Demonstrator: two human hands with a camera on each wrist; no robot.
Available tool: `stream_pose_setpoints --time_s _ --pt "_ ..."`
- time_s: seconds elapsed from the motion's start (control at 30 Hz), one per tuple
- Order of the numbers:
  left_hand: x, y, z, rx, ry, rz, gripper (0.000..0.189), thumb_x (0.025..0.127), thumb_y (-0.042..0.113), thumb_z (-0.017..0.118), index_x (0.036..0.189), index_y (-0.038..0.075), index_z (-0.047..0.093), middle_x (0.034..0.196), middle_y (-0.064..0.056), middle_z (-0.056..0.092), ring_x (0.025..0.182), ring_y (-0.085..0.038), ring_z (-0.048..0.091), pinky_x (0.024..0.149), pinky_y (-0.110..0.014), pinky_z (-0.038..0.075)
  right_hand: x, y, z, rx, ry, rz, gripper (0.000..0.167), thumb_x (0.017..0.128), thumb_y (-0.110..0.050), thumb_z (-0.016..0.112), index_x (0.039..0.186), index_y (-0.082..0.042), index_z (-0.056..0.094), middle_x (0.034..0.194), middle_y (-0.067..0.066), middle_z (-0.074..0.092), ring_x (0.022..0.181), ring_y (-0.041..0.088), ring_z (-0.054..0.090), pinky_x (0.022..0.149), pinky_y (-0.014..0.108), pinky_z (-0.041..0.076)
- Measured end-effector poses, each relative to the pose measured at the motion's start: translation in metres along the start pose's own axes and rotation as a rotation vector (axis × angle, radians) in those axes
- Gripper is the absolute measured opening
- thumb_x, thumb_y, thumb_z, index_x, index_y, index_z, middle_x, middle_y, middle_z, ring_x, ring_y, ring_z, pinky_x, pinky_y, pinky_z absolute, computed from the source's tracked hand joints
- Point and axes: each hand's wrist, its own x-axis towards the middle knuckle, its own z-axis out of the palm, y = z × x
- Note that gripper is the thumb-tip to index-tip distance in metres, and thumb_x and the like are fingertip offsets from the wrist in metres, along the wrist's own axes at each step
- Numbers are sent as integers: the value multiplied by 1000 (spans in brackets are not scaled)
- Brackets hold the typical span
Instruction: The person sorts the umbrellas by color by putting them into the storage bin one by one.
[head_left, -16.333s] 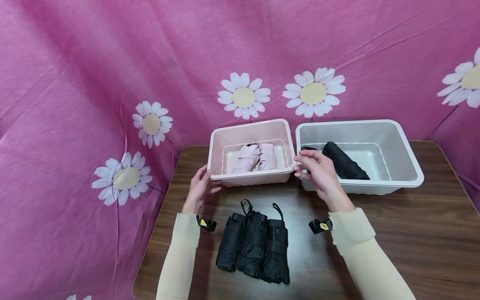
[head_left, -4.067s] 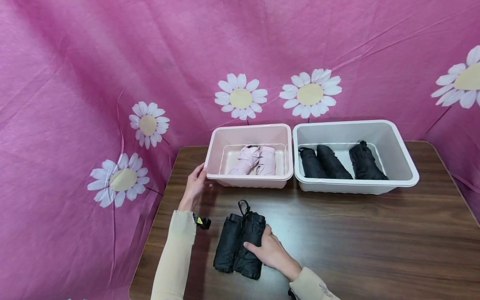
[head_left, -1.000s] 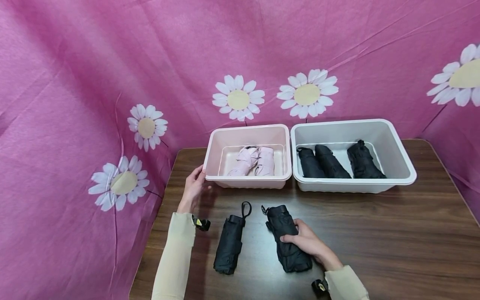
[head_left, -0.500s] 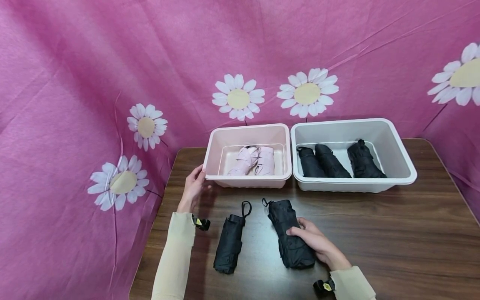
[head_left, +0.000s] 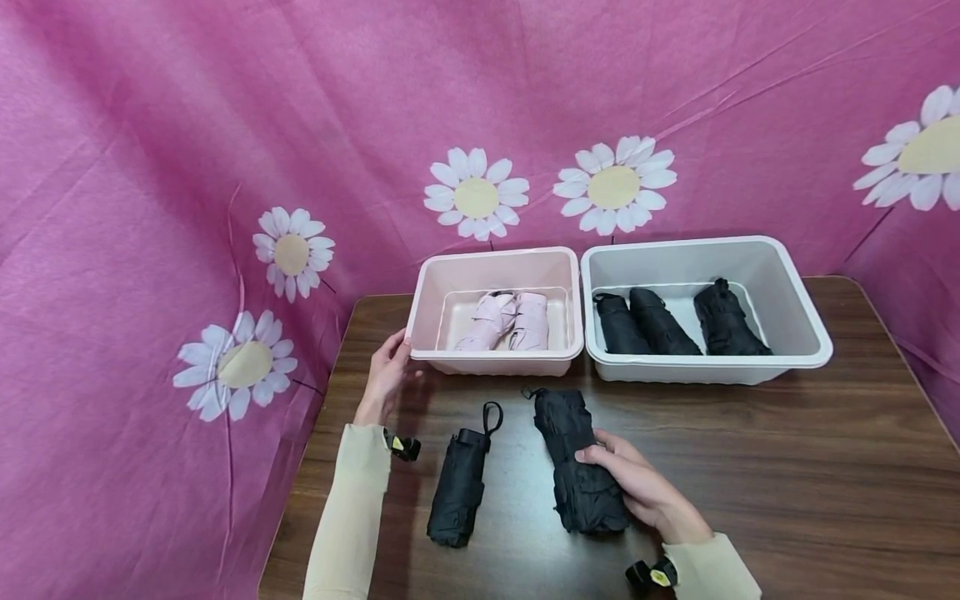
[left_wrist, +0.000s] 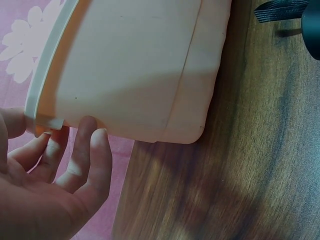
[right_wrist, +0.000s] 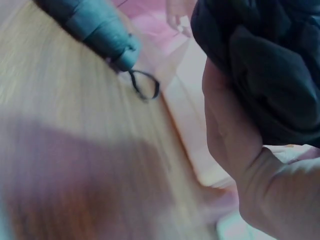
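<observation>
My right hand (head_left: 637, 479) grips a folded black umbrella (head_left: 573, 458), its wrist loop pointing towards the bins. In the right wrist view the umbrella (right_wrist: 275, 75) hides most of the fingers. To the left, a second folded black umbrella (head_left: 456, 487) lies on the table, its loop at the far end. My left hand (head_left: 386, 375) holds the near left corner of the pink bin (head_left: 491, 356). In the left wrist view, thumb and fingers pinch that bin's rim (left_wrist: 47, 65). Two folded pink umbrellas (head_left: 531, 322) lie inside this bin.
Right of the pink bin stands a larger light-grey bin (head_left: 708, 372) with a folded black umbrella (head_left: 727, 321) and two others on its left side. Both bins sit at the back of the wooden table (head_left: 825, 467), before a pink daisy-print cloth (head_left: 360, 100).
Another black umbrella has gone from the table into the grey bin. My right hand then took the middle umbrella and moved it right and slightly forward. My left hand stays on the pink bin.
</observation>
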Motion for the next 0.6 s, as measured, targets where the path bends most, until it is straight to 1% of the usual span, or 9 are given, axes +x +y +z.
stream_pose_setpoints --time_s 0.13,0.23,0.3,0.37,0.43,0.6 --pt "1 -1 -1 -1 -6 7 42 102 15 48 142 7 46 126 -25 50 80 -15 59 64 -29 55 -7 -8 4 17 -30 -40 81 94 -21 51 151 6 0 149 29 32 117 17 52 95 27 47" --pt "2 -1 -1 -3 -12 8 42 101 15 48 142 6 46 127 -25 50 78 -13 60 64 -29 56 -13 -14 6 27 -55 -79 81 95 -19 51 151 5 -2 151 29 28 119 15 51 96 27 47" --pt "2 0 -1 -1 -14 8 42 101 16 49 142 7 46 127 -25 51 77 -12 61 66 -32 57 -17 -18 6 42 -78 -107 79 94 -17 50 151 4 -1 150 30 29 117 15 53 96 28 48" --pt "2 0 0 -3 -11 8 41 101 16 49 142 8 47 125 -24 52 75 -10 61 67 -35 57 -20 -21 7 51 -96 -136 79 94 -14 50 151 4 -1 149 28 32 115 13 54 96 27 49" --pt "2 0 0 -2 -11 6 42 101 17 49 142 7 47 124 -24 52 74 -8 60 66 -34 57 -23 -24 8 66 -120 -167 79 94 -11 51 151 5 -2 145 26 38 114 12 56 95 27 50" --pt "1 0 -1 -6 -13 2 42 101 18 49 142 7 46 125 -24 52 74 -6 59 63 -29 56 -29 -31 8 119 -189 -252 75 95 -5 48 149 8 -3 128 6 56 110 13 60 93 29 53"
